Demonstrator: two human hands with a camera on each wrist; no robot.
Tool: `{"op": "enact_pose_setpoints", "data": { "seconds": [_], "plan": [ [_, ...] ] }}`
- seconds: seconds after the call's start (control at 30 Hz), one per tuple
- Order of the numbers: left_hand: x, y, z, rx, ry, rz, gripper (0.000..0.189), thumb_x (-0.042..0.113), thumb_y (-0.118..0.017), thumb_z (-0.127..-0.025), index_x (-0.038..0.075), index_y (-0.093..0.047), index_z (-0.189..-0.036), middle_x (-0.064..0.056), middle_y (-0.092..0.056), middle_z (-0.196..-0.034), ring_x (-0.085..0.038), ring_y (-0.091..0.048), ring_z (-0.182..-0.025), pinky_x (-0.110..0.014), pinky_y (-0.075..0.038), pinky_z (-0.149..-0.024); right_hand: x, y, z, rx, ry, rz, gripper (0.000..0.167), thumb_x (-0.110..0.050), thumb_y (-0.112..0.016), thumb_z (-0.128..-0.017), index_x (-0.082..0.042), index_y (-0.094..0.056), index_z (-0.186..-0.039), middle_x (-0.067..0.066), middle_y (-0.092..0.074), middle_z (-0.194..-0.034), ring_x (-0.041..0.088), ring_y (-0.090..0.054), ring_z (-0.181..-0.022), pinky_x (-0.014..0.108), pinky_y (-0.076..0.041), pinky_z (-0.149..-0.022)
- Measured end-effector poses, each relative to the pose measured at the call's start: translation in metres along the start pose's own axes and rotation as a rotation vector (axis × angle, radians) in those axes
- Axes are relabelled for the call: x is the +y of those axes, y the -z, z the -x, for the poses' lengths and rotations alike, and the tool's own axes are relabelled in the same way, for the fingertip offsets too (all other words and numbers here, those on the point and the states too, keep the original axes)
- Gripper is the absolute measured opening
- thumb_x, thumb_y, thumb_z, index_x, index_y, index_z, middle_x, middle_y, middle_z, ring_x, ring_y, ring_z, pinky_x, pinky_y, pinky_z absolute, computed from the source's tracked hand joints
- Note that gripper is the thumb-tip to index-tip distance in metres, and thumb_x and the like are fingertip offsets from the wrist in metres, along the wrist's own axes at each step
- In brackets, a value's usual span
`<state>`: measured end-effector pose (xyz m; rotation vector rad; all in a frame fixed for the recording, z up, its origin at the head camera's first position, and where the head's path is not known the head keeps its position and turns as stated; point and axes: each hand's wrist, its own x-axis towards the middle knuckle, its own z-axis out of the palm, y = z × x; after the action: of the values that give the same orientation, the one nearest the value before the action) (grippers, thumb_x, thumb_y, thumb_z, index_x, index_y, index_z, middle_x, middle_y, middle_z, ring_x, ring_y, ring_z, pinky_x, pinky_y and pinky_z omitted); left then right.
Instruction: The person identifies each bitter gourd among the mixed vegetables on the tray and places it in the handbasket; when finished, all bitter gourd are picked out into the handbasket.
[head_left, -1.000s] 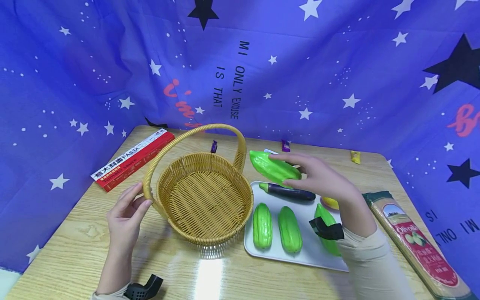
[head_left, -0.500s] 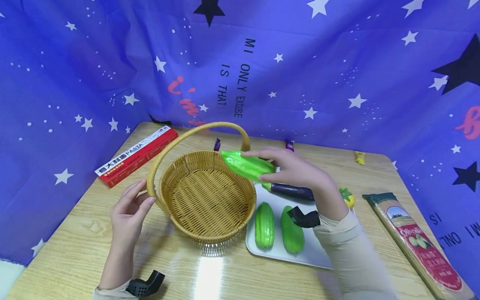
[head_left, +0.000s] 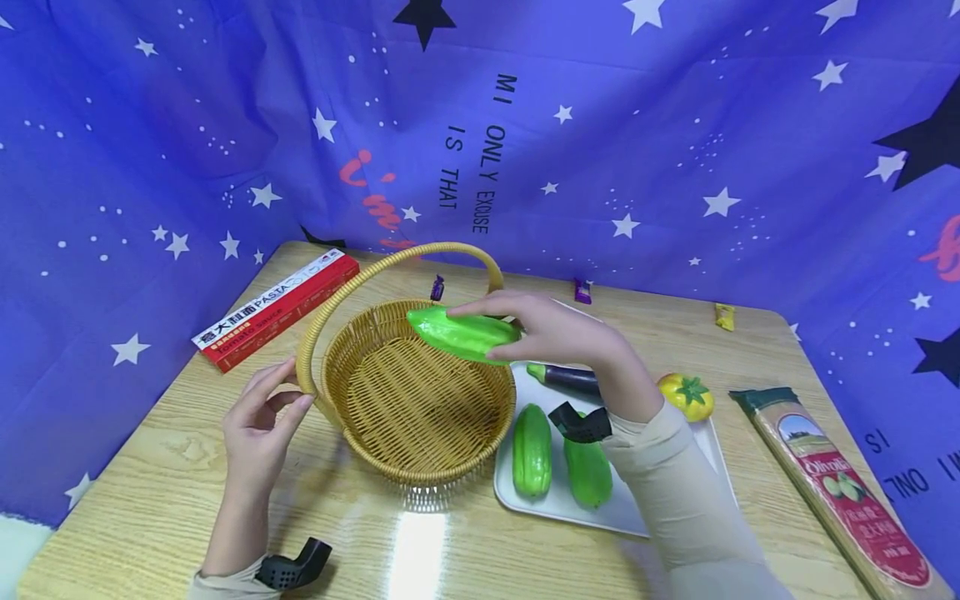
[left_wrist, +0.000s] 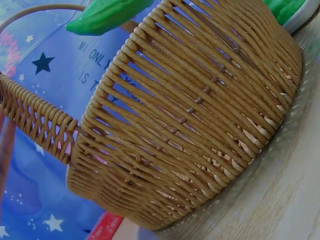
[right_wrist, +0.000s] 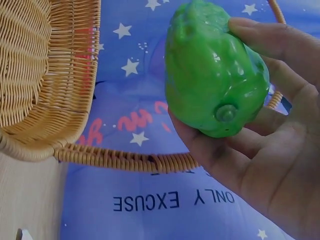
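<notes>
Right hand (head_left: 558,332) grasping green vegetable (head_left: 457,335), long axis running crosswise, tip pointing toward left hand (head_left: 257,421), which is pinching handle (head_left: 306,360). Basket (head_left: 408,475) sitting between hands, below green vegetable.

The backdrop (head_left: 600,150) is violet-blue, patterned with white stars, black stars and white dots — its lettering black and coral red. The basket (head_left: 420,408) shows a golden-tan weave. The held gourd (head_left: 461,335) is glossy bright green; the tray (head_left: 555,502) is white. The eggplant (head_left: 564,378) reads dark purple, green-tipped. The box (head_left: 277,310) is red — banded white. The table (head_left: 135,467) shows pale wood grain.
</notes>
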<state>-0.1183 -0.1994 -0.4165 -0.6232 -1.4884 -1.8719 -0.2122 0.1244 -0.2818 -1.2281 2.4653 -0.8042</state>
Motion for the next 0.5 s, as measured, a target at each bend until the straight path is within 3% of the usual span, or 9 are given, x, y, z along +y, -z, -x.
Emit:
{"op": "enact_pose_setpoints", "data": {
  "seconds": [0.2, 0.5],
  "plan": [
    [-0.002, -0.001, -0.002, -0.004, -0.017, 0.007, 0.044, -0.029, -0.053, -0.074, -0.020, -0.053, -0.118, -0.007, -0.064, -0.112, -0.015, -0.059, -0.101, -0.018, -0.055, -0.080, 0.004, -0.003, -0.024, -0.102, 0.034, -0.024, 0.057, -0.012, -0.065, -0.086, -0.028, -0.048, -0.138, -0.003, -0.051, -0.137, 0.013, -0.051, -0.109, 0.031, -0.049, -0.089],
    [-0.002, 0.000, 0.000, -0.004, -0.020, 0.003, 0.045, -0.031, -0.051, -0.072, -0.020, -0.054, -0.116, -0.008, -0.064, -0.113, -0.015, -0.060, -0.100, -0.019, -0.055, -0.082, 0.017, -0.020, -0.067, -0.356, 0.094, -0.132, 0.060, -0.007, -0.067, -0.083, -0.024, -0.049, -0.138, -0.004, -0.053, -0.134, 0.017, -0.049, -0.109, 0.026, -0.048, -0.087]
  ]
}}
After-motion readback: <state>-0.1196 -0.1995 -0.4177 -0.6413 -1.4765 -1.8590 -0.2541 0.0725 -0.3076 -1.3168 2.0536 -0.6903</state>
